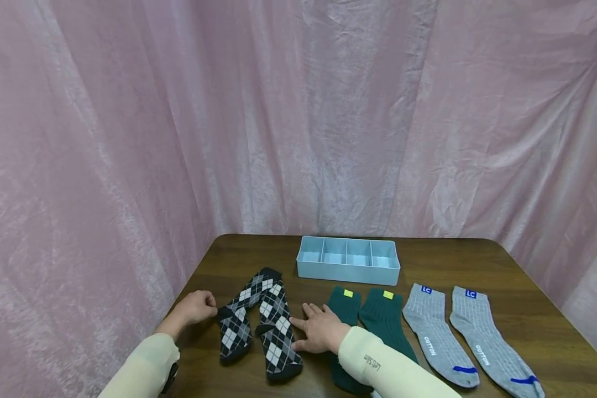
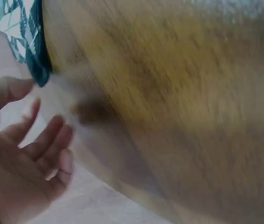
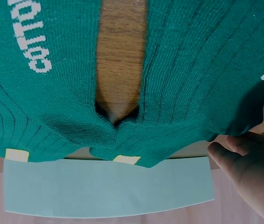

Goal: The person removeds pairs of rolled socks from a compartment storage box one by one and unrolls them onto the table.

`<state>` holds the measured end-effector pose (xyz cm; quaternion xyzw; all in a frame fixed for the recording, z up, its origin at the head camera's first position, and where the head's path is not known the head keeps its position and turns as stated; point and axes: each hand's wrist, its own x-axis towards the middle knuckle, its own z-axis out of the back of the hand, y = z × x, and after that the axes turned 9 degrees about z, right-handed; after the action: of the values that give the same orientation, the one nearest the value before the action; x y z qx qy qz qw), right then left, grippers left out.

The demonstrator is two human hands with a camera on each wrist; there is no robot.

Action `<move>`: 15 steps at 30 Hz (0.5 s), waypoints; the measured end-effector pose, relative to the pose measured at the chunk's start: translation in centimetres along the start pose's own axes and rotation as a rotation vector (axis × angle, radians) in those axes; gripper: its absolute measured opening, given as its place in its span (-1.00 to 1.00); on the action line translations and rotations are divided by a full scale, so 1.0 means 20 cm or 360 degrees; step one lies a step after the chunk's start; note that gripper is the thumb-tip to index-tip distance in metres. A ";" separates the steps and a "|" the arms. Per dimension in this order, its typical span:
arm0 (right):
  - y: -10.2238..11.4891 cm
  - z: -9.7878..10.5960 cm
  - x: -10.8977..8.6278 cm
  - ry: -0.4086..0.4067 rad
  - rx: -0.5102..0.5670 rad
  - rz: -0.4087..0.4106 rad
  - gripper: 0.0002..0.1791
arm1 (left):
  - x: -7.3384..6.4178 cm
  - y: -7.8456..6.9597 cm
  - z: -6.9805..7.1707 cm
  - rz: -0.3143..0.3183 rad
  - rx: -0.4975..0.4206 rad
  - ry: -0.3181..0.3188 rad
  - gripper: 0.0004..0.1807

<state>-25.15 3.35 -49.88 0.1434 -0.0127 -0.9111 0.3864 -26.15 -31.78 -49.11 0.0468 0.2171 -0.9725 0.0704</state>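
A pair of black, grey and white argyle socks (image 1: 276, 315) lies on the left of the table. My left hand (image 1: 196, 308) is at the dark heel of the left one, fingers loosely bent. In the left wrist view, a thumb edge of that hand (image 2: 26, 154) meets the dark sock part (image 2: 40, 74), with a gap to the other fingers. Spread fingers of my right hand (image 1: 320, 329) reach the edge of the other argyle sock. The right forearm crosses a pair of dark green socks (image 1: 385, 315), partly hiding them; their yellow tags face the back.
A light blue box (image 1: 348, 273) with several compartments stands at the back of the wooden table (image 1: 443, 260). Two grey socks (image 1: 435, 337) with blue marks lie on the right. A pink curtain (image 1: 298, 121) hangs behind the table.
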 end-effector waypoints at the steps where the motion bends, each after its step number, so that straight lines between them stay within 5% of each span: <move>1: 0.00 0.00 0.00 0.0002 -0.0002 -0.0001 -0.25 | 0.01 -0.01 0.00 -0.0074 0.0037 -0.0025 -0.95; 4: -0.01 0.00 0.00 0.0007 -0.0004 -0.0004 -0.25 | 0.06 -0.07 -0.03 -0.0350 0.0102 -0.0034 -0.81; 8: 0.00 0.00 0.00 0.0013 0.0002 0.0000 -0.25 | 0.08 -0.17 -0.09 -0.0601 0.0185 0.0191 -0.67; 11: 0.00 -0.01 0.00 0.0016 0.0001 0.0003 -0.25 | 0.08 -0.21 -0.12 -0.0619 0.0281 0.0319 -0.61; 15: 0.00 0.00 0.00 0.0012 -0.0023 0.0002 -0.25 | 0.06 -0.21 -0.13 -0.0495 0.0394 0.0278 -0.57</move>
<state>-25.14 3.38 -49.94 0.1439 -0.0047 -0.9104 0.3879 -27.78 -27.08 -49.86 0.1052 0.1060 -0.9831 -0.1058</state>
